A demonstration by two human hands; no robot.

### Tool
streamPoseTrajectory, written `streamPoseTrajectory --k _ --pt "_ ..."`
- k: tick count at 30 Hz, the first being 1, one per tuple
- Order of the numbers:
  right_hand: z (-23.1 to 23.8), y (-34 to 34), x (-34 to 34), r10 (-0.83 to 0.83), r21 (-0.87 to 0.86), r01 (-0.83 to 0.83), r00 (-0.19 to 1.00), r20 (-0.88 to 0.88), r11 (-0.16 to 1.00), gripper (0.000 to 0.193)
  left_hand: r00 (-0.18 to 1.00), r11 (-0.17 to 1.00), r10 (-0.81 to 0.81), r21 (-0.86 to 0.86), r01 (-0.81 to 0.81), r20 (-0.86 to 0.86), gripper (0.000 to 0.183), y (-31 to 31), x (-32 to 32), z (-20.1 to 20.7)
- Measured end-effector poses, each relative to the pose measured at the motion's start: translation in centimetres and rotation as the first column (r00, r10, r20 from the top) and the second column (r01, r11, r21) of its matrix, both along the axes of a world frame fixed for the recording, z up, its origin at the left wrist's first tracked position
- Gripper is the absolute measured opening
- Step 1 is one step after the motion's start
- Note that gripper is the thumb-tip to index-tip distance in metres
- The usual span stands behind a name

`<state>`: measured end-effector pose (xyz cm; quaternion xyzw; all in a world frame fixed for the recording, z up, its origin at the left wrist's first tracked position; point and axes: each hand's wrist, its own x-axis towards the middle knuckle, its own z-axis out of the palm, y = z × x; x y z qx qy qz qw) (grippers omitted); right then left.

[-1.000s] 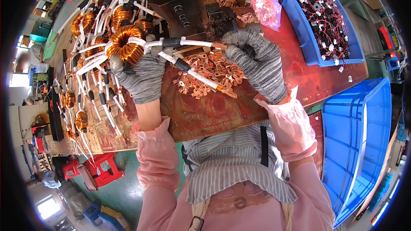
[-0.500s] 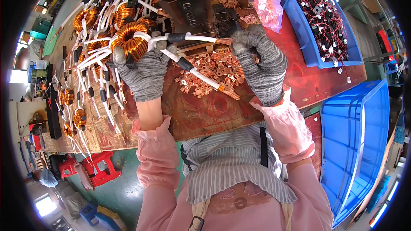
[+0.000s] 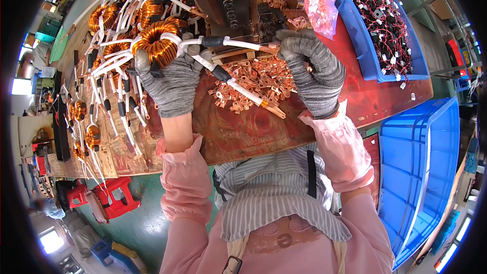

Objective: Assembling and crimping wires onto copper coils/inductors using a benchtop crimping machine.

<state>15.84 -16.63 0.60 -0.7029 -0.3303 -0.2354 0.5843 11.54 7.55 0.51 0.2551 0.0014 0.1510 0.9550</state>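
My left hand (image 3: 172, 83), in a grey knit glove, is closed around a ring-shaped coil (image 3: 156, 43) of copper wire. Two white-sleeved leads (image 3: 242, 44) with black tubing stretch from the coil to the right, both ending in bare copper strands. The lower lead slants down across a pile of copper terminals (image 3: 258, 82). At the upper lead's bare tip, my gloved right hand (image 3: 317, 73) has its fingers curled in a pinch. What sits between those fingertips is hidden. Just beyond them stands a dark metal press (image 3: 228, 10).
More coils (image 3: 103, 18) with white leads crowd the table's left side. A clear bag (image 3: 320, 5) of copper pieces lies beside the press. Beyond it, a blue tray (image 3: 357, 45) holds red-wired parts. A large blue bin (image 3: 416, 172) stands at the right, a red stool (image 3: 119, 198) at lower left.
My right hand has shifted slightly right and away from me, its fingers still curled at the upper lead's tip. The left hand keeps hold of the coil, nearly unmoved.
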Motion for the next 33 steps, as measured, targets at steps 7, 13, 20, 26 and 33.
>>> streamPoseTrajectory --k 7,13,20,26,33 --pt "0.2 -0.2 -0.4 0.177 0.138 -0.127 0.872 -0.457 0.982 0.014 0.987 0.991 0.121 -0.043 -0.127 -0.11 0.066 -0.4 0.1 -0.1" --pt "1.4 -0.4 -0.4 0.569 0.488 -0.301 0.529 -0.63 0.82 0.021 0.998 0.998 0.055 0.031 -0.054 -0.033 0.065 -0.3 0.0 0.2" --pt "2.3 0.5 -0.6 0.392 0.285 -0.27 0.607 -0.691 0.92 0.026 0.99 0.99 0.135 0.043 -0.134 -0.038 0.061 -0.8 0.0 0.4" --pt "1.7 -0.8 0.3 0.478 0.343 -0.347 0.468 -0.743 0.873 0.027 0.999 1.0 -0.009 0.022 0.008 0.05 0.058 -0.8 -0.1 0.5" --pt "1.7 -1.1 0.1 0.515 0.395 -0.347 0.403 -0.756 0.851 0.028 0.998 1.0 0.001 0.023 -0.002 0.066 0.062 -0.3 -0.1 -0.1"
